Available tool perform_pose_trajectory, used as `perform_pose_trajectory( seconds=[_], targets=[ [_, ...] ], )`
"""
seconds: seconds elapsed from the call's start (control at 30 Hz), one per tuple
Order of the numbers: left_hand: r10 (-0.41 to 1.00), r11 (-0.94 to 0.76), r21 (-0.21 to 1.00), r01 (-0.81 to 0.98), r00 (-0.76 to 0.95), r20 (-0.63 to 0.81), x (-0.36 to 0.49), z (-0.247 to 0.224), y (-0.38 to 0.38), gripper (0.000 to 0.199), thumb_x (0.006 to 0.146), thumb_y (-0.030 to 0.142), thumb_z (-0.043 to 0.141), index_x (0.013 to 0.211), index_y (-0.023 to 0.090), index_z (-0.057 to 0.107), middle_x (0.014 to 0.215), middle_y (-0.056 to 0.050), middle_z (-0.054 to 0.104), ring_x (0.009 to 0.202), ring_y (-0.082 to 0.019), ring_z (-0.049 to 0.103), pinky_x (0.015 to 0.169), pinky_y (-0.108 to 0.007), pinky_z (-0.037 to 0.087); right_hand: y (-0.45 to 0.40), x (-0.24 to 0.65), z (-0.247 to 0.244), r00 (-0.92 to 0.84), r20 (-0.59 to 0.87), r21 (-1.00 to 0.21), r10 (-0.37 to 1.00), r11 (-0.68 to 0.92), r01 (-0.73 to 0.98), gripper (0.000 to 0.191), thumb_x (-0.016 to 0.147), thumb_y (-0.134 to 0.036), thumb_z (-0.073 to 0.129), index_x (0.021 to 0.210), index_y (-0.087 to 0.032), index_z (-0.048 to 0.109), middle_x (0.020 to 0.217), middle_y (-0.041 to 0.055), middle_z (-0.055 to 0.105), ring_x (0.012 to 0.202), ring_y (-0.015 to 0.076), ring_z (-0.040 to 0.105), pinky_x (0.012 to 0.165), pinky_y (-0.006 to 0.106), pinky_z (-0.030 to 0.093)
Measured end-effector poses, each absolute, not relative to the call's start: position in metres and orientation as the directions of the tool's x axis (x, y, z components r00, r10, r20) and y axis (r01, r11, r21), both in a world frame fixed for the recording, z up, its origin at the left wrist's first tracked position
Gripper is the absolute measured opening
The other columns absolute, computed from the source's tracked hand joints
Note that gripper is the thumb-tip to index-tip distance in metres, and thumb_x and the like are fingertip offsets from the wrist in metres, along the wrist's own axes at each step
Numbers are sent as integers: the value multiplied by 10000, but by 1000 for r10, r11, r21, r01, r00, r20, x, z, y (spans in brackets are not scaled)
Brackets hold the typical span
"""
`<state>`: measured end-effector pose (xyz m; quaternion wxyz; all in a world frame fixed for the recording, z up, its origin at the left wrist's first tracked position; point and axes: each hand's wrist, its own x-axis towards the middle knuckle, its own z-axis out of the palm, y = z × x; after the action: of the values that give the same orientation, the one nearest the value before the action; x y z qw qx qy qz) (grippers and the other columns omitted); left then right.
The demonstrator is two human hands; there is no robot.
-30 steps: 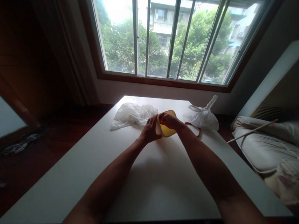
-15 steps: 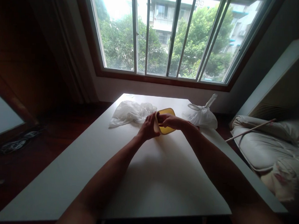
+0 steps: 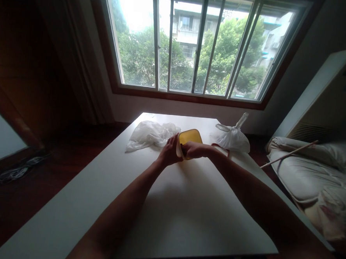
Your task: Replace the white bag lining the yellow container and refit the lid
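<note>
A yellow plastic container (image 3: 192, 136) is tilted over the white table, its open mouth turned toward me. My left hand (image 3: 169, 151) grips it from the left, fingers wrapped round the outside of its wall. Inside the mouth, my right hand (image 3: 193, 150) has its fingers curled in at the lower left; a small dark patch shows at the fingertips, and what they hold, if anything, is hidden. Just left of the container lies a crumpled white plastic bag (image 3: 150, 135). Beyond my right wrist sits a knotted white plastic bag (image 3: 231, 137) with its handles sticking up.
The white table (image 3: 76, 213) reaches toward a wide window (image 3: 184, 48). A reddish flat edge (image 3: 221, 149) shows beside the knotted bag. On the right are a pale padded cushion (image 3: 300, 160) and a thin stick (image 3: 288, 154). Cables (image 3: 18, 171) lie on the floor at left.
My right hand has shifted lower inside the container, its fingers more curled. The left hand keeps its hold. The whole view has tipped slightly upward.
</note>
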<state>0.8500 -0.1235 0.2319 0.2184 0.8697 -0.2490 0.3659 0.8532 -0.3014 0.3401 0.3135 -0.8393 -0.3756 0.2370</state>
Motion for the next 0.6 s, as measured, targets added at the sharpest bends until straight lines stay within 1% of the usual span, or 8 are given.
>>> perform_pose_trajectory(
  seconds=[0.1, 0.2, 0.3, 0.4, 0.47, 0.53, 0.6],
  targets=[
    [-278, -776, 212, -593, 624, 730, 850, 234, -123, 1266, 524, 252, 847, 1549, 113, 117, 1504, -250, 383, 1339, -445, 434, 1095, -574, 428, -304, 851, 342, 582, -126, -620, 803, -522, 586, 209, 571, 28, 565, 691, -129, 634, 627, 2, 606, 562, 109, 493, 542, 237, 349],
    [-285, -768, 225, -600, 635, 718, 849, 235, -123, 1271, 516, 243, 854, 1551, 119, 127, 1503, -242, 389, 1349, -436, 425, 1103, -561, 428, -305, 850, 345, 560, -161, -560, 813, -542, 626, 199, 602, 38, 531, 648, -140, 608, 555, -30, 547, 499, 82, 426, 515, 235, 314],
    [-297, -758, 227, -612, 633, 715, 849, 236, -122, 1269, 530, 240, 849, 1558, 142, 112, 1509, -230, 388, 1364, -428, 416, 1107, -568, 423, -306, 852, 348, 535, -216, -550, 817, -555, 624, 217, 620, 50, 506, 574, -151, 572, 506, -42, 506, 475, 77, 398, 515, 243, 307],
    [-300, -761, 225, -608, 638, 709, 847, 237, -123, 1263, 538, 238, 845, 1560, 149, 107, 1507, -230, 387, 1367, -436, 413, 1096, -581, 429, -307, 855, 348, 469, -215, -564, 857, -501, 657, 251, 615, 64, 527, 501, -158, 551, 482, -39, 512, 474, 68, 359, 537, 254, 308],
    [-301, -763, 227, -606, 643, 704, 847, 238, -123, 1253, 547, 243, 845, 1559, 147, 114, 1503, -237, 387, 1369, -441, 410, 1090, -586, 433, -308, 857, 347, 430, -219, -537, 876, -476, 696, 272, 627, 57, 562, 470, -165, 544, 464, -39, 506, 474, 67, 340, 545, 256, 309],
    [-306, -757, 226, -613, 638, 707, 846, 237, -123, 1246, 557, 260, 850, 1559, 144, 118, 1499, -242, 389, 1371, -442, 409, 1090, -588, 432, -309, 858, 346, 464, -241, -439, 852, -522, 731, 268, 657, 21, 611, 477, -172, 563, 458, -37, 507, 475, 75, 354, 549, 257, 321],
    [-312, -749, 223, -624, 629, 712, 847, 237, -122, 1249, 562, 276, 854, 1560, 148, 114, 1500, -240, 389, 1372, -442, 409, 1090, -590, 433, -312, 858, 345, 544, -248, -314, 801, -598, 737, 221, 704, -42, 649, 530, -172, 613, 481, -23, 536, 486, 91, 390, 556, 261, 340]
  ],
)
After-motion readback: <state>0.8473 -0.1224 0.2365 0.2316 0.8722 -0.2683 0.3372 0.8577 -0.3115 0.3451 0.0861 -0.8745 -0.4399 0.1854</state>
